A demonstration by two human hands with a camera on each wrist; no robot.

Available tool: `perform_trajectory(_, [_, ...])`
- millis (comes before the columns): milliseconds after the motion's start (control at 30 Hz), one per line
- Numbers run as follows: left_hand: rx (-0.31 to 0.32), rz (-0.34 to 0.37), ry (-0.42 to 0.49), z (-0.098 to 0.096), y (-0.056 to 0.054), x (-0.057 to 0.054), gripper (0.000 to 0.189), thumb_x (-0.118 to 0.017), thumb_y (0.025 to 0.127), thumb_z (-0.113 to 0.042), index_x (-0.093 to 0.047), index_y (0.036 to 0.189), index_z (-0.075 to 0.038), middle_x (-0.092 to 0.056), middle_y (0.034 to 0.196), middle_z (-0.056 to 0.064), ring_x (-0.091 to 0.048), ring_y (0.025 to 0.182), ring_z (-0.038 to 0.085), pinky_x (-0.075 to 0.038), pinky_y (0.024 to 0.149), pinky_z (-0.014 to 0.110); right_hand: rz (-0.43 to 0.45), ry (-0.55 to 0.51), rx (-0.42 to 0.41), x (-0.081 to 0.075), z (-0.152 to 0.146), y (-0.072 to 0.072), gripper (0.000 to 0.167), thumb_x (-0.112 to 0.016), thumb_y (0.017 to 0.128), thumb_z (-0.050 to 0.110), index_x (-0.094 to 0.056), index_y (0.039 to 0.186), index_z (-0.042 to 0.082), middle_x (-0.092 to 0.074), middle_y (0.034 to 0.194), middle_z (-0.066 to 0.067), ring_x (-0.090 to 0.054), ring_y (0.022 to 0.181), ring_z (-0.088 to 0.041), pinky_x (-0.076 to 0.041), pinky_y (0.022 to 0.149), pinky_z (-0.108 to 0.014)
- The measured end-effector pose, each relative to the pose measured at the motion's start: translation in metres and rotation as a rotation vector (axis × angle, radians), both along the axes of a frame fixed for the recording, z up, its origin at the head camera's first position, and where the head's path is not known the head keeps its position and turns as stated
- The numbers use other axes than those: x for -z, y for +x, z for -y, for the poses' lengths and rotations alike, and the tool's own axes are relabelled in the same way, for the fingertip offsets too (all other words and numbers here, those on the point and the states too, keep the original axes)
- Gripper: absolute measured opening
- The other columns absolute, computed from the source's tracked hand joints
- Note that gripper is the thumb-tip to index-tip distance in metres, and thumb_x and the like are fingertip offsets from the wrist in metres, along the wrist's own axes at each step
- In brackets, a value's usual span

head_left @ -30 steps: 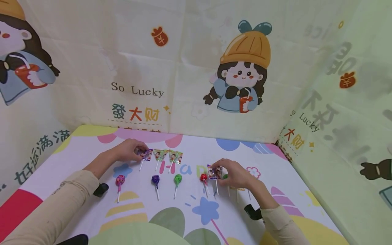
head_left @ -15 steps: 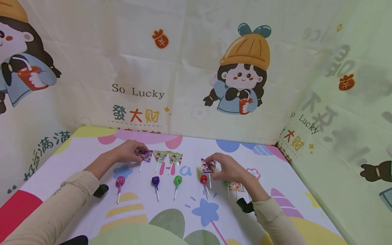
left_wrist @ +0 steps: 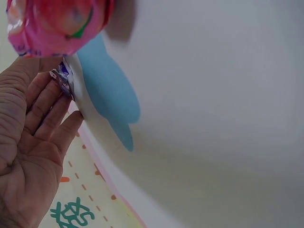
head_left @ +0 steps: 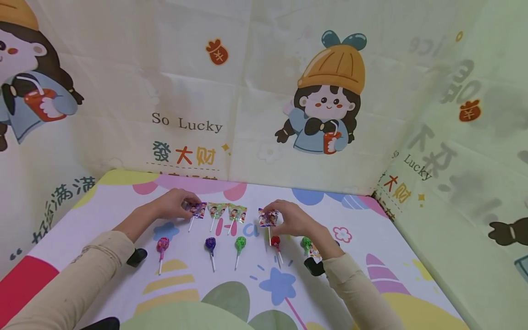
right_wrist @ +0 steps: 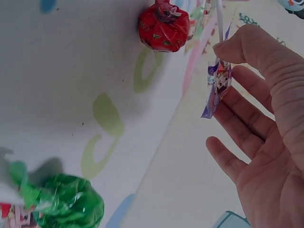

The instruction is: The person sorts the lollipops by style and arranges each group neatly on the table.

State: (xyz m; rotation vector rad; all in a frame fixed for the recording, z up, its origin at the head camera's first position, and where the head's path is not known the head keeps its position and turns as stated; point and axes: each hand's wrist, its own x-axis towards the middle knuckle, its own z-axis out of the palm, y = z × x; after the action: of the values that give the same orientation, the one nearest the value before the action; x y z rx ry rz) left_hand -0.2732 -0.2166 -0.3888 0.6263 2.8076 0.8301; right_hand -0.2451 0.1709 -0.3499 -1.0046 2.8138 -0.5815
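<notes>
In the head view my left hand [head_left: 174, 204] pinches the left edge of a purple flat-wrapped lollipop [head_left: 198, 210] at the left end of the back row. Two green flat-wrapped lollipops [head_left: 217, 210] lie just right of it. My right hand [head_left: 294, 221] holds another purple flat-wrapped lollipop [head_left: 267, 218] between thumb and fingers, its white stick pointing toward me. In the right wrist view this purple wrapper [right_wrist: 220, 81] is raised off the table, near a red round lollipop [right_wrist: 164, 28]. The left wrist view has a pink round lollipop [left_wrist: 59, 23] covering part of the left thumb.
The front row holds a pink lollipop [head_left: 162, 244], a dark purple one [head_left: 210, 244], a green one [head_left: 240, 243] and a red one [head_left: 275, 241]. Another green lollipop [head_left: 306, 243] and a flat-wrapped one [head_left: 314, 250] lie partly behind the right wrist. A printed cloth covers the table [head_left: 181, 302].
My right hand has carried its purple lollipop leftward and slightly back, from beside the red lollipop toward the back row. The left hand has stayed at its lollipop.
</notes>
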Motion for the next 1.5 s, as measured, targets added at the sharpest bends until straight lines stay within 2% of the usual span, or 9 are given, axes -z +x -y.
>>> perform_trajectory(233, [-0.001,0.004,0.000,-0.002,0.001,0.001,0.043,-0.082,0.084,-0.013,-0.071,0.125,-0.008,-0.071,0.121,0.010,-0.061,0.106,0.025,-0.052,0.100,0.050,0.024,0.028,0.021,0.008,0.012,-0.012,0.052,-0.085,0.082,0.016,-0.067,0.131,0.013,-0.067,0.126,-0.002,-0.059,0.112,-0.019,-0.049,0.105,-0.044])
perform_trajectory(533, [0.061,-0.040,0.010,-0.003,0.002,-0.003,0.040,-0.081,0.082,-0.010,-0.072,0.121,-0.005,-0.073,0.115,0.008,-0.062,0.098,0.022,-0.054,0.094,0.047,0.051,0.085,0.050,0.016,0.023,-0.024,0.051,-0.084,0.084,0.015,-0.067,0.132,0.015,-0.066,0.130,-0.002,-0.058,0.120,-0.021,-0.046,0.109,-0.045])
perform_trajectory(733, [0.043,-0.032,0.004,-0.002,0.000,0.000,0.041,-0.081,0.082,-0.010,-0.072,0.121,-0.005,-0.073,0.115,0.008,-0.060,0.097,0.021,-0.054,0.094,0.046,0.052,0.095,0.040,0.021,0.027,-0.030,0.049,-0.083,0.084,0.016,-0.068,0.130,0.015,-0.067,0.127,-0.002,-0.059,0.117,-0.020,-0.047,0.108,-0.045])
perform_trajectory(1033, [0.037,-0.033,0.002,-0.002,0.000,0.001,0.040,-0.082,0.082,-0.011,-0.072,0.121,-0.006,-0.073,0.115,0.008,-0.060,0.098,0.022,-0.054,0.095,0.048,0.062,0.117,0.050,0.027,0.033,-0.033,0.045,-0.083,0.085,0.017,-0.069,0.127,0.014,-0.066,0.126,-0.002,-0.059,0.117,-0.021,-0.047,0.108,-0.043])
perform_trajectory(1500, [0.045,-0.048,0.004,0.000,0.002,-0.003,0.040,-0.081,0.083,-0.011,-0.072,0.122,-0.004,-0.073,0.118,0.010,-0.063,0.104,0.025,-0.052,0.099,0.051,0.043,0.139,0.041,0.025,0.039,-0.040,0.044,-0.082,0.086,0.015,-0.068,0.128,0.012,-0.066,0.126,-0.005,-0.059,0.117,-0.023,-0.046,0.110,-0.042])
